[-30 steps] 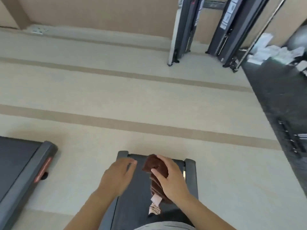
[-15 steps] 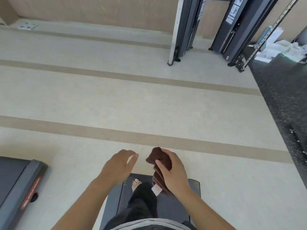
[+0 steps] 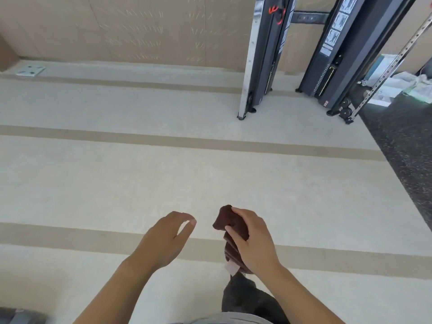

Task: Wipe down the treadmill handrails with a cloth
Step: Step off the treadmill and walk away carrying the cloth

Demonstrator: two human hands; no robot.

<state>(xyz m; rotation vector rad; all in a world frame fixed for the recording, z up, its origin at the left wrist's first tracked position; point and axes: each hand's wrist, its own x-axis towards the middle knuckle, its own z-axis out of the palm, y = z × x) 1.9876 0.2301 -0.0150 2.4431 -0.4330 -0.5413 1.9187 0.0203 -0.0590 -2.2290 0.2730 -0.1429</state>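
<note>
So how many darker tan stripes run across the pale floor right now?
3. One far stripe near the wall, one middle stripe, one near stripe passing under the hands. More may lie outside the view.

Bare forearms, no sleeves; grey top hem [image 3: 224, 318], dark trouser leg [image 3: 247, 298].

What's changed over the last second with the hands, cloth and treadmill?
The view has moved forward: the treadmill deck beneath the hands is gone from sight, with bare floor there now. Unchanged: the right hand grips the brown cloth; the left hand stays open and empty.
</note>
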